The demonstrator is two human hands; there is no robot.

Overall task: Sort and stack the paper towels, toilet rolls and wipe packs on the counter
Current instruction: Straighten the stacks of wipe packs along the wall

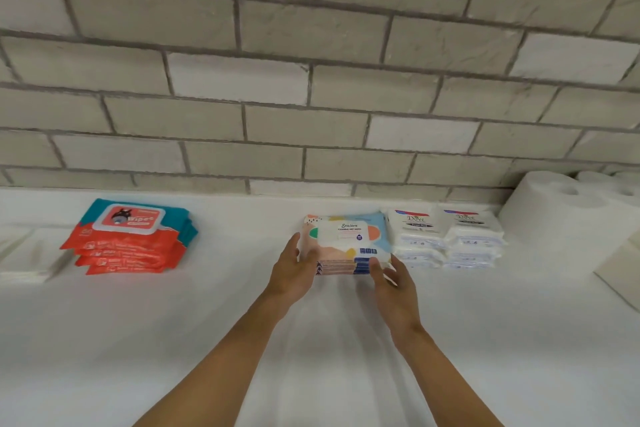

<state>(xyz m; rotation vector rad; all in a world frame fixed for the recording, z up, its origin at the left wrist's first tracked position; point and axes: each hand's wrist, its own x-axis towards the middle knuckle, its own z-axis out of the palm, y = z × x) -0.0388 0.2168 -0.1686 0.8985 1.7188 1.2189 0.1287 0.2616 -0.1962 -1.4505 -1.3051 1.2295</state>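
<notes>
A stack of pastel patterned wipe packs (346, 236) stands on the white counter (173, 340) near the wall. My left hand (294, 274) presses against the stack's left front corner. My right hand (393, 282) touches its right front corner with fingers spread. To the right stand two stacks of white Dove wipe packs (446, 236). A stack of red and teal wipe packs (131, 239) lies at the left. White paper towel rolls (568, 211) stand at the far right.
A grey brick wall (311, 80) rises right behind the counter. A low pile of white folded paper (27, 256) lies at the far left edge. A beige box corner (620, 270) shows at the right edge.
</notes>
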